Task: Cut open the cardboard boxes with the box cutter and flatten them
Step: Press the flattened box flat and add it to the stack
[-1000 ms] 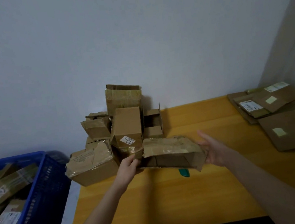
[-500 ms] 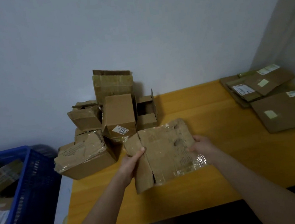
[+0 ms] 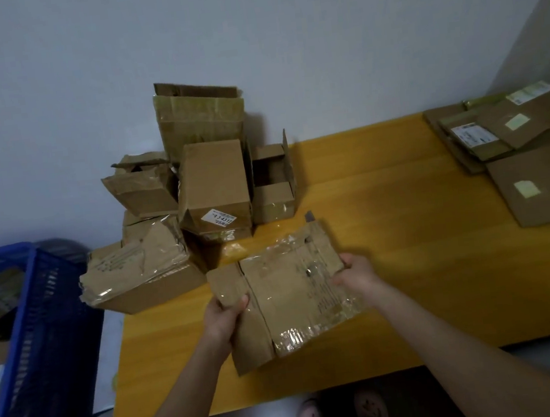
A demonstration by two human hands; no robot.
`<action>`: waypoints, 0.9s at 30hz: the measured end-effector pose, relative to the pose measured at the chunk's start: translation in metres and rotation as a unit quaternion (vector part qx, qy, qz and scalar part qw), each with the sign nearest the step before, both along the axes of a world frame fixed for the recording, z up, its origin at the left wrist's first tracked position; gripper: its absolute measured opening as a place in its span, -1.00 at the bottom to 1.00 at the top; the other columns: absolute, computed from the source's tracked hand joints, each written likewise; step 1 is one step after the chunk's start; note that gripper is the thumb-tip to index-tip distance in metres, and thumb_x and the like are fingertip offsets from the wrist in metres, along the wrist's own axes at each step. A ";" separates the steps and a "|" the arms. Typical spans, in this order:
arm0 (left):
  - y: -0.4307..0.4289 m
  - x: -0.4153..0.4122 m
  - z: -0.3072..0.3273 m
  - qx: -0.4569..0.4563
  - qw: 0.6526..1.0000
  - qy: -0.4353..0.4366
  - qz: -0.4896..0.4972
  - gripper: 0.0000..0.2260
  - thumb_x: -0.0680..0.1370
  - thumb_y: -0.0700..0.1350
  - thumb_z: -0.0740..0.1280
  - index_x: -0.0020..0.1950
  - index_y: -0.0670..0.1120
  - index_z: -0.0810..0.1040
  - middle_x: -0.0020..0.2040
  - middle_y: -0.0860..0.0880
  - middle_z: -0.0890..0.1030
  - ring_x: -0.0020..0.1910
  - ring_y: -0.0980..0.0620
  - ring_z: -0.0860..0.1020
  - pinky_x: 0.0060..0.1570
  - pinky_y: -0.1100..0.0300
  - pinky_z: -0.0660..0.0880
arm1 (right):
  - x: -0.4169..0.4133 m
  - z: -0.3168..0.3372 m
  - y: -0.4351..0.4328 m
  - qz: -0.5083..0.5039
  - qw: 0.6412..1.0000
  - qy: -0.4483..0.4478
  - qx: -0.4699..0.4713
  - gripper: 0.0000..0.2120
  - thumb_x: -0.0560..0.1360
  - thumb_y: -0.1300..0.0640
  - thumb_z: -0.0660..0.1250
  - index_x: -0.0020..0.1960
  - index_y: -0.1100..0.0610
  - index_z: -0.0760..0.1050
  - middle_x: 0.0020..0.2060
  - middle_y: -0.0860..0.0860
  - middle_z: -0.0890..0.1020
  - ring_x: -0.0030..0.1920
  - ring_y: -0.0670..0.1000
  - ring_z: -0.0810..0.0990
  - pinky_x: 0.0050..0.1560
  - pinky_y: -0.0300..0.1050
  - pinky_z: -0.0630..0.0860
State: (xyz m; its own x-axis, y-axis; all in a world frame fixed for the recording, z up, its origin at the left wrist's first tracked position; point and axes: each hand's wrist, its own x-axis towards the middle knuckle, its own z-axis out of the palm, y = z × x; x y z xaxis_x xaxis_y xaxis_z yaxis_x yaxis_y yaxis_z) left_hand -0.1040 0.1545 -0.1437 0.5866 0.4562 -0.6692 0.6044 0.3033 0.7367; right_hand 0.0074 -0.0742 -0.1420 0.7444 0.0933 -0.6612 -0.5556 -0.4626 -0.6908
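Dim room: yellow wooden table (image 3: 403,200) against pale grey wall (image 3: 246,33).

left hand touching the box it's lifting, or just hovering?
Touching. The head view shows the left hand with its thumb pressed on top of the taped cardboard box at its left flap, gripping it.

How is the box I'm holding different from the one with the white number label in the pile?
The held box is raised off the table, gripped by the left hand and right hand; the labelled box rests in the pile. The held box is crumpled and covered in shiny tape; the labelled box looks smooth and keeps its square shape. The labelled box carries a white sticker; the held one shows only faint print. Both are brown cardboard.
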 end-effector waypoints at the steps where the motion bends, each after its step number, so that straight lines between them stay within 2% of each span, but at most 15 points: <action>1: 0.003 0.000 -0.004 0.045 0.999 0.002 0.015 -0.60 0.49 -0.25 0.43 0.30 -0.19 0.44 0.20 -0.21 0.57 0.05 -0.15 0.55 0.03 -0.02 0.49 | -0.002 -0.002 0.005 0.004 1.000 -0.006 0.005 -0.61 0.43 0.43 0.34 0.24 0.23 0.50 -0.04 0.05 0.59 -0.04 0.04 0.56 -0.13 -0.18 0.51; 3: 0.005 0.002 -0.009 0.077 0.996 0.007 0.034 -0.61 0.51 -0.24 0.41 0.32 -0.20 0.43 0.21 -0.22 0.57 0.07 -0.18 0.55 0.05 -0.04 0.49 | 0.000 -0.005 0.014 -0.004 0.999 -0.047 -0.019 -0.68 0.51 0.31 0.31 0.26 0.19 0.49 0.02 0.06 0.59 0.01 0.06 0.56 -0.08 -0.18 0.50; 5: 0.006 0.004 -0.012 0.100 0.994 0.018 0.032 -0.58 0.52 -0.23 0.41 0.35 -0.22 0.41 0.24 -0.23 0.55 0.17 -0.23 0.53 0.13 -0.09 0.49 | 0.008 -0.014 0.017 0.005 0.989 -0.096 -0.114 -0.70 0.59 0.19 0.22 0.32 0.14 0.45 0.17 0.09 0.58 0.15 0.11 0.55 0.10 -0.09 0.47; 7: 0.010 0.004 -0.018 0.149 0.988 0.036 0.012 -0.54 0.51 -0.22 0.41 0.37 -0.25 0.37 0.28 -0.24 0.52 0.24 -0.25 0.49 0.22 -0.13 0.45 | 0.017 -0.020 0.013 0.045 0.966 -0.118 -0.224 -0.71 0.61 0.14 0.19 0.33 0.10 0.42 0.18 0.12 0.57 0.18 0.14 0.54 0.10 -0.06 0.46; 9: 0.012 0.003 -0.022 0.181 0.982 0.047 0.003 -0.51 0.51 -0.19 0.41 0.38 -0.25 0.35 0.30 -0.24 0.49 0.28 -0.26 0.46 0.26 -0.14 0.42 | 0.023 -0.026 0.010 0.082 0.951 -0.121 -0.273 -0.67 0.59 0.07 0.25 0.34 0.07 0.38 0.19 0.12 0.54 0.17 0.14 0.53 0.05 -0.04 0.48; 12: 0.011 0.008 -0.027 0.210 0.976 0.061 -0.008 -0.50 0.51 -0.14 0.42 0.38 -0.22 0.35 0.31 -0.23 0.49 0.29 -0.26 0.46 0.27 -0.15 0.41 | 0.028 -0.034 0.014 0.138 0.935 -0.123 -0.303 -0.59 0.54 0.00 0.32 0.34 0.07 0.34 0.21 0.10 0.50 0.17 0.13 0.53 -0.02 -0.06 0.48; 15: 0.002 0.019 -0.032 0.228 0.971 0.060 -0.027 -0.50 0.51 -0.14 0.43 0.38 -0.23 0.34 0.32 -0.23 0.49 0.30 -0.24 0.45 0.27 -0.08 0.40 | 0.037 -0.042 0.010 0.148 0.925 -0.142 -0.320 -0.61 0.54 0.00 0.30 0.32 0.05 0.34 0.18 0.09 0.50 0.13 0.13 0.53 -0.13 -0.10 0.42; 16: -0.001 0.024 -0.035 0.233 0.970 0.060 -0.039 -0.50 0.51 -0.13 0.43 0.37 -0.25 0.35 0.31 -0.23 0.49 0.30 -0.24 0.46 0.24 -0.04 0.40 | 0.041 -0.042 0.006 0.145 0.921 -0.145 -0.330 -0.63 0.55 0.02 0.28 0.32 0.05 0.34 0.19 0.11 0.48 0.15 0.15 0.51 -0.13 -0.09 0.41; 18: -0.011 0.036 -0.038 0.236 0.967 0.065 -0.073 -0.49 0.51 -0.11 0.43 0.36 -0.26 0.33 0.30 -0.25 0.49 0.28 -0.23 0.47 0.19 0.00 0.40 | 0.050 -0.042 -0.006 0.143 0.904 -0.168 -0.366 -0.62 0.56 0.08 0.24 0.36 0.06 0.31 0.22 0.15 0.42 0.22 0.19 0.41 -0.01 -0.01 0.42; 20: -0.020 0.048 -0.039 0.243 0.961 0.067 -0.118 -0.47 0.52 -0.08 0.42 0.37 -0.25 0.30 0.31 -0.23 0.49 0.28 -0.24 0.46 0.18 0.02 0.41 | 0.052 -0.039 -0.014 0.152 0.875 -0.242 -0.392 -0.60 0.57 0.07 0.23 0.39 0.06 0.31 0.24 0.16 0.39 0.25 0.18 0.35 0.12 0.04 0.42; 23: -0.031 0.063 -0.040 0.260 0.954 0.057 -0.140 -0.45 0.51 -0.08 0.43 0.40 -0.21 0.30 0.31 -0.20 0.50 0.29 -0.22 0.47 0.18 0.04 0.42 | 0.042 -0.035 -0.007 0.246 0.836 -0.382 -0.308 -0.56 0.55 -0.02 0.23 0.40 0.06 0.35 0.29 0.11 0.41 0.30 0.13 0.35 0.23 0.00 0.41; 25: -0.036 0.069 -0.041 0.275 0.950 0.042 -0.139 -0.39 0.49 -0.08 0.45 0.45 -0.18 0.25 0.37 -0.19 0.44 0.33 -0.20 0.44 0.25 0.01 0.40 | 0.034 -0.042 0.003 0.349 0.804 -0.390 -0.284 -0.43 0.54 -0.17 0.17 0.49 0.00 0.21 0.47 0.10 0.24 0.48 0.17 0.16 0.44 0.12 0.21; 27: -0.039 0.071 -0.043 0.340 0.925 0.045 -0.160 -0.35 0.51 -0.07 0.43 0.50 -0.17 0.19 0.43 -0.20 0.31 0.37 -0.21 0.37 0.30 -0.02 0.37 | 0.032 -0.055 0.010 0.430 0.773 -0.342 -0.316 -0.28 0.49 -0.38 -0.04 0.55 -0.09 -0.09 0.55 0.06 -0.15 0.53 0.19 -0.20 0.51 0.21 -0.11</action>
